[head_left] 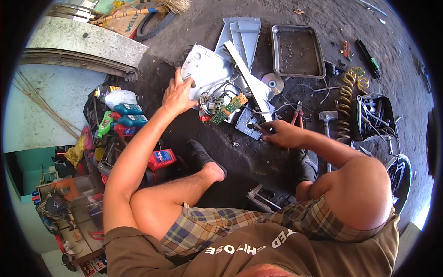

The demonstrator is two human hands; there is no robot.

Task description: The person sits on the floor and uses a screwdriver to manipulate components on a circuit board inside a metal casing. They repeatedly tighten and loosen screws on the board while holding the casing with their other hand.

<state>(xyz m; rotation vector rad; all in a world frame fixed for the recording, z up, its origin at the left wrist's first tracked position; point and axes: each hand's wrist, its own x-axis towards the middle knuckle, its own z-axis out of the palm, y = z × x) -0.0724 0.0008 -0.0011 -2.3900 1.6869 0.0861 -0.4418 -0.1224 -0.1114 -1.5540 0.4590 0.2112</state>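
Note:
My left hand (179, 94) grips the left edge of a white plastic casing (207, 64), its thumb over the top side. A green and tan circuit board (229, 109) and a tangle of wires lie at the casing's near end. Just right of them sits a flat grey metal drive unit (246, 124). My right hand (280, 134) is closed at the right edge of this unit, fingers pinched together. What is between those fingers is too dark and small to make out.
Beyond lie a grey panel (251, 37), a white strip (242, 64), a disc (272, 84) and a metal tray (276, 51). Pliers (299, 113), a hammer (328, 116), a coiled hose (346, 101) and a tool box (376, 131) are rightward. Bottles (130, 121) stand left.

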